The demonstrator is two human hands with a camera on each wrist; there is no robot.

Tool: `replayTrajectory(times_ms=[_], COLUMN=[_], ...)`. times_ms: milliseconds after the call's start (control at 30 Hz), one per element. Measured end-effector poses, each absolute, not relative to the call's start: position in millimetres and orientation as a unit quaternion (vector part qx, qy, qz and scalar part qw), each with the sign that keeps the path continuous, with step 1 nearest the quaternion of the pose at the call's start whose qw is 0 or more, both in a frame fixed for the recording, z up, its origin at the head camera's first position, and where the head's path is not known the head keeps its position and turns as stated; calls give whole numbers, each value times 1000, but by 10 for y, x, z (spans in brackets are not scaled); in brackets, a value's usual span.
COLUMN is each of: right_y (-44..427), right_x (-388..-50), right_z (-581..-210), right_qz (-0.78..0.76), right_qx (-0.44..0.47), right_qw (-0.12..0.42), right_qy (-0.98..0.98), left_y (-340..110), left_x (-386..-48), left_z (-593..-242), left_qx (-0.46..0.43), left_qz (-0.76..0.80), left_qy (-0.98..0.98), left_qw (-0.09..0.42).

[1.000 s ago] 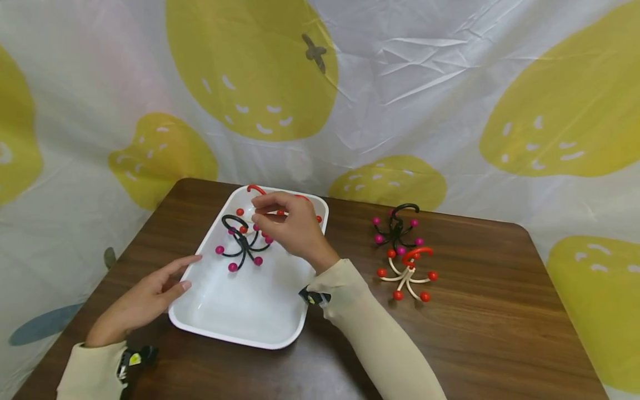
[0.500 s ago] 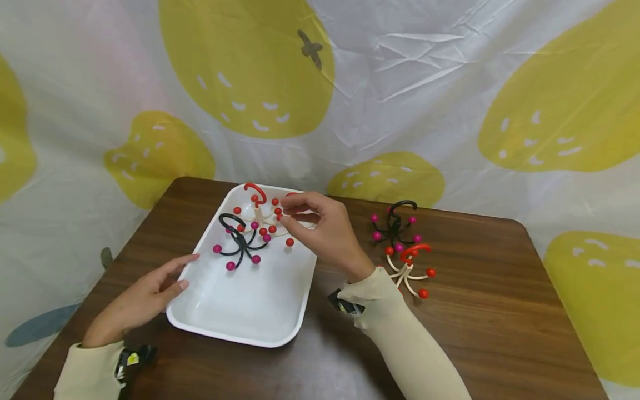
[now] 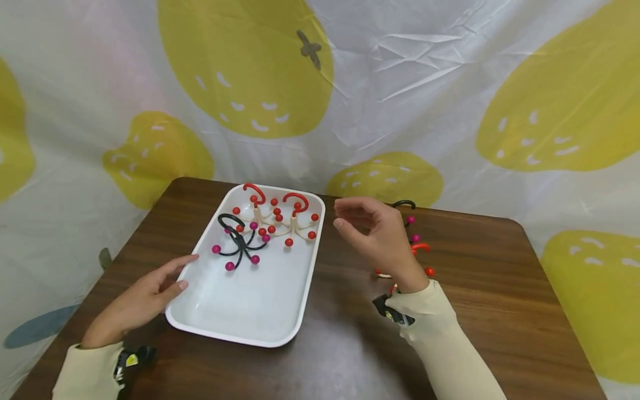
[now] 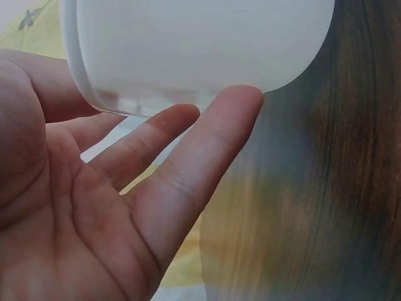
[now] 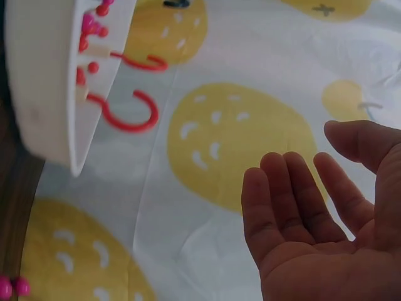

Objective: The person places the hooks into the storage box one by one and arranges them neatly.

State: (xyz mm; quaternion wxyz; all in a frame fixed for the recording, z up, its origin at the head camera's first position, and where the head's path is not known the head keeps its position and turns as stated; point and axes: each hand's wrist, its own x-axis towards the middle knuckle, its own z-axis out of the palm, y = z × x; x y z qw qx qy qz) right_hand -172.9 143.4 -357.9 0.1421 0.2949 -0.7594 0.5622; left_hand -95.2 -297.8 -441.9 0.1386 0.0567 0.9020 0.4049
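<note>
My left hand rests with its fingers on the left rim of the white tray; in the left wrist view the fingers lie against the tray's outer wall. Inside the tray stand a black hook rack with magenta balls and two cream racks with red hooks, at its far end. My right hand, empty with loosely bent fingers, is in the air right of the tray. In the right wrist view nothing lies between the thumb and fingers.
Behind my right hand, partly hidden by it, a black rack with magenta balls and a cream rack with a red hook stand on the brown wooden table. A cloth with yellow fruit shapes hangs behind the table.
My right hand has moved right, from above the racks in the tray to beside the tray, uncovering the red-hooked racks and covering part of those on the table. My left hand stays on the rim.
</note>
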Motion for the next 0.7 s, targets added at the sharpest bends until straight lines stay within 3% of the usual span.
replayTrajectory(times_ms=[500,700], right_y=[2074,2320], right_x=[-1623,-1602], right_z=[-3648,-3691], right_qz=[548,518], right_qx=[210,189], right_qw=[132,156], right_qy=[-799,-820], left_y=[-3012,-2989], left_x=[-952,-963], left_z=[-4446,-4435], left_qx=[61,67], left_qz=[379,383], left_qy=[915,913], left_qw=[126,124])
